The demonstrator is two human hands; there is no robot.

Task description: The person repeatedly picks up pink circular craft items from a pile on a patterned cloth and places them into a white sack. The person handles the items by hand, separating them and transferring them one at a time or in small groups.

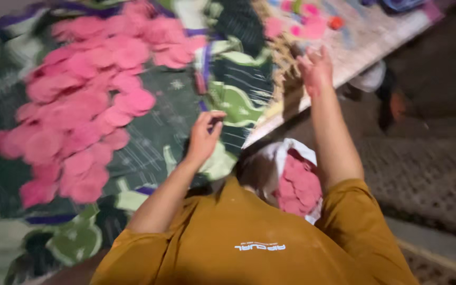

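Many round pink discs lie spread, overlapping, on a dark green patterned cloth. My left hand hovers over the cloth just right of the discs, fingers pinched against the thumb with nothing visible between them. My right hand reaches further out, fingers spread, over the edge of a pale woven mat. A white bag holding more pink discs rests close to my body between my arms. The picture is motion-blurred.
A few pink discs and a small red object lie on the pale mat at the top. A dark textured rug covers the floor on the right. My mustard shirt fills the bottom.
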